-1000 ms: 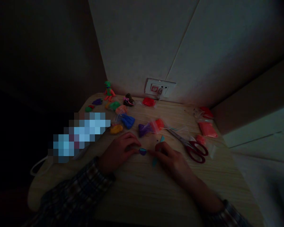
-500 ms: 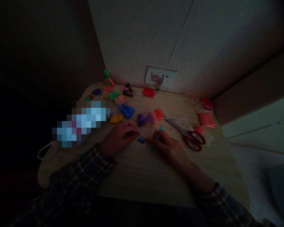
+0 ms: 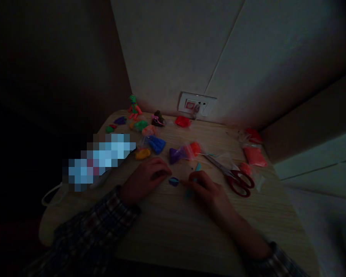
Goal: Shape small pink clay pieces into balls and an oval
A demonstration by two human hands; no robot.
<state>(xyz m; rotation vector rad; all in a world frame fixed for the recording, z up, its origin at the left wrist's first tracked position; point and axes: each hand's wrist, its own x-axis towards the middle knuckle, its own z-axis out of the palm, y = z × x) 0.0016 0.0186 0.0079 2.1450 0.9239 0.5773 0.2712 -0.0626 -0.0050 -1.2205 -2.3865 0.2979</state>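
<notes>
A small piece of purple modelling clay with a light blue strip (image 3: 173,181) is between my two hands, low over the wooden table. My left hand (image 3: 147,179) is closed, its thumb and forefinger meeting at the piece's upper left edge. From the other side my right hand (image 3: 207,188) pinches its right edge, fingers curled. Partly under the right hand lies a light blue clay strip (image 3: 198,166); much of it is covered. Clear bags with purple clay (image 3: 175,154) and orange-red clay (image 3: 195,148) lie just beyond. The picture is dim, so fingertip contact is hard to make out.
Red-handled scissors (image 3: 239,182) lie to the right, near bags of pink clay (image 3: 255,156). Blue clay (image 3: 156,144) and yellow clay (image 3: 142,154) sit beyond my left hand. A green clay figure (image 3: 134,107) stands at the back. A wall socket (image 3: 197,104) is behind the table.
The whole view has shifted, so everything sits slightly lower in the picture. The purple clay piece shows more of its light blue strip. Both hands stay beside it.
</notes>
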